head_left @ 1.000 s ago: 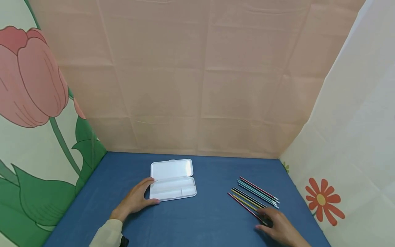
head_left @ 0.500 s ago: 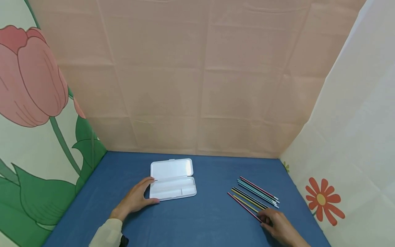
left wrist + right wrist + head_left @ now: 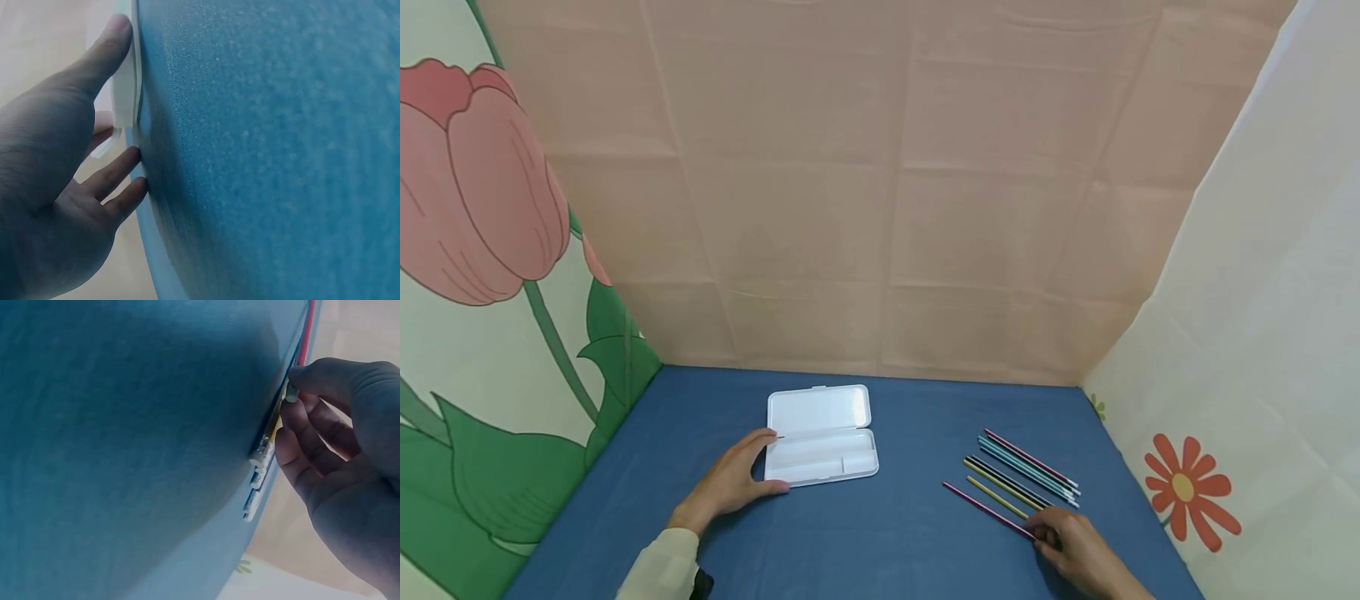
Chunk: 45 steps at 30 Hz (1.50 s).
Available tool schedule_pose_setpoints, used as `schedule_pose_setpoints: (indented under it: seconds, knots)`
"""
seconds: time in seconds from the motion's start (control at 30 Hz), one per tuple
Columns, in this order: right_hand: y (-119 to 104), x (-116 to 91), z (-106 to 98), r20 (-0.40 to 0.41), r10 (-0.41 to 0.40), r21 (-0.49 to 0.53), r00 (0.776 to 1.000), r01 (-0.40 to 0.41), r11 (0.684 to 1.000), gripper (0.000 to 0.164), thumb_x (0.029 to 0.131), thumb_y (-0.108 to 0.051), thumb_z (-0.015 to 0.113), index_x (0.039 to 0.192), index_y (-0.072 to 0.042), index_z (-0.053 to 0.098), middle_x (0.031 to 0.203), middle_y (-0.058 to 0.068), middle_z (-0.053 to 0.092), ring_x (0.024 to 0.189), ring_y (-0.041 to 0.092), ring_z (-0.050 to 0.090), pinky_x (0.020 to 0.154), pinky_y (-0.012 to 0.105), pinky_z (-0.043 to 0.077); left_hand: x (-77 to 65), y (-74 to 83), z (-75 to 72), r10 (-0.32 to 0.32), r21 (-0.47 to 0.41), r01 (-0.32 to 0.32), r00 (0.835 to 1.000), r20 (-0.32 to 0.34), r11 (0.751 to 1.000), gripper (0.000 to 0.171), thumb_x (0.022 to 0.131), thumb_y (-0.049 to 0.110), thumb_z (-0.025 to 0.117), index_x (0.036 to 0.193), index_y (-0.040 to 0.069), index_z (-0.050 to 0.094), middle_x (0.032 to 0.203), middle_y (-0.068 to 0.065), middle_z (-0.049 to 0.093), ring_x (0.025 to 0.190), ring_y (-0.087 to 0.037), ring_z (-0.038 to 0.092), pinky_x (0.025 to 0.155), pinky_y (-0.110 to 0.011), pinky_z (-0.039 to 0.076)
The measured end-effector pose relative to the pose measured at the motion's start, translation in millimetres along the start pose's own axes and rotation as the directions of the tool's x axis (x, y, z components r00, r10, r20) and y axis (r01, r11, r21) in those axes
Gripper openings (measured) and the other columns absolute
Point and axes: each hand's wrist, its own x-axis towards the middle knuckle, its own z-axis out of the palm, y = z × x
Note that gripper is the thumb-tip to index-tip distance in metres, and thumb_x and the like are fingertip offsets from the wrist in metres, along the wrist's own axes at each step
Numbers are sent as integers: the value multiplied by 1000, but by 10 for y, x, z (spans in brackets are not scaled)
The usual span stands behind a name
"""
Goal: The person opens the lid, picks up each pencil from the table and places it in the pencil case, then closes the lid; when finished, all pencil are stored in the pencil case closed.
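A white plastic pencil case [image 3: 820, 461] lies with its lid folded back on the blue table, left of centre. My left hand [image 3: 726, 487] holds its tray at the left end, thumb along the front wall and index finger by the hinge; in the left wrist view the other fingertips touch the cloth. On the right, my right hand [image 3: 1071, 546] pinches the near end of a dark red pencil [image 3: 981, 505] between thumb and fingers. Just beyond it lie a yellow pencil [image 3: 995, 495] and several others, black, yellow, teal and red [image 3: 1030, 457], roughly parallel. The right wrist view shows their pale ends [image 3: 256, 481].
Blue cloth [image 3: 880, 550] covers the table. A beige cloth wall [image 3: 880, 208] stands at the back, a tulip-printed one [image 3: 482, 192] on the left and a white flowered one [image 3: 1247, 317] on the right. The case's tray has a small divider.
My right hand has closed its fingers on the dark red pencil's near end. The pencil's far end has swung away from the yellow one, leftward and nearer. My left hand stays at the case.
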Motion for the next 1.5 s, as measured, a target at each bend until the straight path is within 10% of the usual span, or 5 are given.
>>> schedule_pose_setpoints:
  seconds: [1.0,1.5]
  knots:
    - [-642,853,167,-197,-275,-54,941,270,961,22,98,6,81,107,-13,84,98,-3,75,88,2,64,74,27,57,7,-10,24,7,15,-7,1000,-11,1000,98,85,58,98,159,6,60,170,-18,56,155,-46,57,125,-68,49]
    - [-1042,1467,349,-129,-285,-26,950,284,959,18,103,4,75,112,-8,86,103,4,78,93,10,67,80,30,59,-13,6,11,9,10,-9,1000,-21,1000,97,84,55,99,158,5,61,169,-18,56,154,-46,57,124,-69,49]
